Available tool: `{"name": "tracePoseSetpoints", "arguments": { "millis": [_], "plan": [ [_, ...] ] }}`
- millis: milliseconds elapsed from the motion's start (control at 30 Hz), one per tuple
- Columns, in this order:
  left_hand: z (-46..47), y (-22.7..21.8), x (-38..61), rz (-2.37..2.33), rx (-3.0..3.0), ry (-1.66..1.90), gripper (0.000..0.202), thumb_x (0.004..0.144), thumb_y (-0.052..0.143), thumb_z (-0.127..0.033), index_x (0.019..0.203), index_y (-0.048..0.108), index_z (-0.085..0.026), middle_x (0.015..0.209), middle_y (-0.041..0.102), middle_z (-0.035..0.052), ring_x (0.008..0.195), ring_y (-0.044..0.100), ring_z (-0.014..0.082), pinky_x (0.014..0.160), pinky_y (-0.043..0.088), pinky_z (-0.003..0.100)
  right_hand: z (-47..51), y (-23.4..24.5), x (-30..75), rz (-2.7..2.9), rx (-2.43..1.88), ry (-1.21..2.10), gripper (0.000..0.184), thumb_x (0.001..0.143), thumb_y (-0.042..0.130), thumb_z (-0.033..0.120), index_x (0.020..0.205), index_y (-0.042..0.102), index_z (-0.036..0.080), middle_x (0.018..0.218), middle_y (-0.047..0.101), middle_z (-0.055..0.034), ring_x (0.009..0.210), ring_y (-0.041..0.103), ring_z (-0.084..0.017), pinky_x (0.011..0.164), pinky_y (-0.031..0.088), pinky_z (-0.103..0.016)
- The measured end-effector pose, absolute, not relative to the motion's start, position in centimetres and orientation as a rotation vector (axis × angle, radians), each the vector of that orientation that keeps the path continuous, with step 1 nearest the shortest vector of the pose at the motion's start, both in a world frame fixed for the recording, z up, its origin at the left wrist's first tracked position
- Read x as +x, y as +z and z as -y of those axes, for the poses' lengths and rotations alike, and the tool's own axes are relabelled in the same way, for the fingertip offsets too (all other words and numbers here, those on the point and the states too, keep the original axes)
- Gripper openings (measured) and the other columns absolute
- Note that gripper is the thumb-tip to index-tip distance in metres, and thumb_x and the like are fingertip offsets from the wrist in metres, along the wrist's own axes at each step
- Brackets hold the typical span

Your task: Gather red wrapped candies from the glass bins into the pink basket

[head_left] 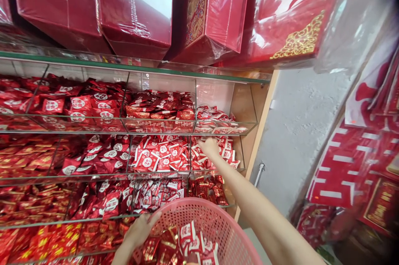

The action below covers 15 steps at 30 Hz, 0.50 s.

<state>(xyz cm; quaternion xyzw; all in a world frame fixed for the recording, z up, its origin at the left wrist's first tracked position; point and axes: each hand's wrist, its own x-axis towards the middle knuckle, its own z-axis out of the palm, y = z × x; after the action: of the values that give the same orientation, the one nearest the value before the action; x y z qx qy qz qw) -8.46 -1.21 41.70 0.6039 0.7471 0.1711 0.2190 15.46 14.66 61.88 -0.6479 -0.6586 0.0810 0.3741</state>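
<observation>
My left hand (139, 231) is closed on the rim of a pink plastic basket (215, 211) with a perforated wall. Several small red wrapped packets (187, 238) lie in the basket, some with white print, others shiny with gold. Up and to the right, my right hand (209, 148) reaches into a shelf compartment of red and white packets (229, 148). Its fingers are at the packets, and whether they grip one is not clear.
Glass shelves (156, 131) with clear dividers hold rows of red packets. Large red boxes (134, 11) in plastic wrap stand on the top shelf (134, 63). At right are a grey wall (296, 119) and hanging red goods (336, 169).
</observation>
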Motion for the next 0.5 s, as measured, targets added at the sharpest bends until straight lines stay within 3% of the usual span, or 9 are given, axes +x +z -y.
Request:
{"name": "tracePoseSetpoints", "arguments": {
  "millis": [233,400,500],
  "plan": [
    [1.3,42.0,-8.4,-2.052,1.658,0.473,0.065,0.073,0.018,-0.069,0.073,0.059,-0.019,0.074,0.066,0.005,0.074,0.062,0.0212,0.063,0.038,0.025,-15.0,61.4,17.8,1.422,-1.458,0.421,0.042,0.071,0.044,0.046,0.089,0.064,0.013,0.086,0.066,-0.0113,0.081,0.06,-0.022,0.068,0.044,-0.027],
    [1.4,42.3,-8.3,-2.048,1.657,0.472,0.066,0.072,0.02,-0.07,0.074,0.059,-0.018,0.076,0.066,0.0064,0.075,0.061,0.0215,0.063,0.037,0.025,-11.1,60.0,20.4,1.326,-1.229,0.752,0.043,0.072,0.043,0.047,0.098,0.055,0.015,0.082,0.061,-0.0038,0.051,0.052,-0.01,0.046,0.041,-0.021],
    [1.4,42.3,-8.3,-2.072,1.635,0.446,0.067,0.071,0.02,-0.071,0.073,0.059,-0.017,0.076,0.065,0.0075,0.073,0.06,0.0216,0.062,0.037,0.025,-6.8,57.7,21.8,1.466,-1.122,0.872,0.038,0.075,0.042,0.045,0.101,0.051,0.018,0.084,0.059,-0.0012,0.051,0.05,-0.008,0.045,0.04,-0.02]
  ]
}}
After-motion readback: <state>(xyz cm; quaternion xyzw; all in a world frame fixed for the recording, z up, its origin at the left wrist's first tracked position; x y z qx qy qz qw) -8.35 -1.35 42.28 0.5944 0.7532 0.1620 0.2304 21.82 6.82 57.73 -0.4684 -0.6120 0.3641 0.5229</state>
